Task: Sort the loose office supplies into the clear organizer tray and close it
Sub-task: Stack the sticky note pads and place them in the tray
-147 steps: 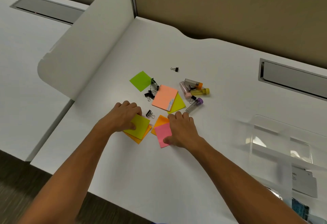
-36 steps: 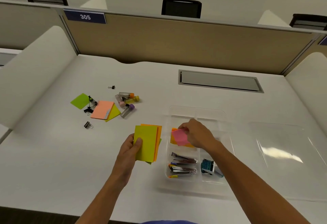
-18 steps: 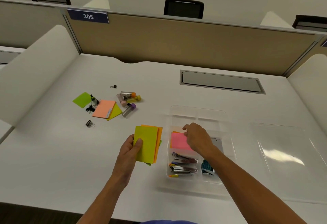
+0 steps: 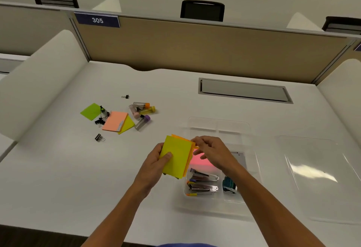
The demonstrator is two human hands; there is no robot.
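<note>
both hands (image 4: 156, 161) hold sticky notes (image 4: 176, 157) above tray (image 4: 252, 129)

Yellow-orange sticky notes (image 4: 176, 156) held above the apparently lidless clear tray (image 4: 252, 161)

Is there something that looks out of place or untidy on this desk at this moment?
Nothing looks damaged or spilled. Sticky note pads, binder clips and small capped tubes lie scattered at the desk's left, unsorted, and the organizer tray stands open.

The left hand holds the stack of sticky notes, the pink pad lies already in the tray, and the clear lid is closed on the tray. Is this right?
Not quite. The head view shows the clear lid lying on the desk to the right of the tray, not closed on it. The left hand does hold the stack of sticky notes, and the pink pad lies in the tray.
</note>
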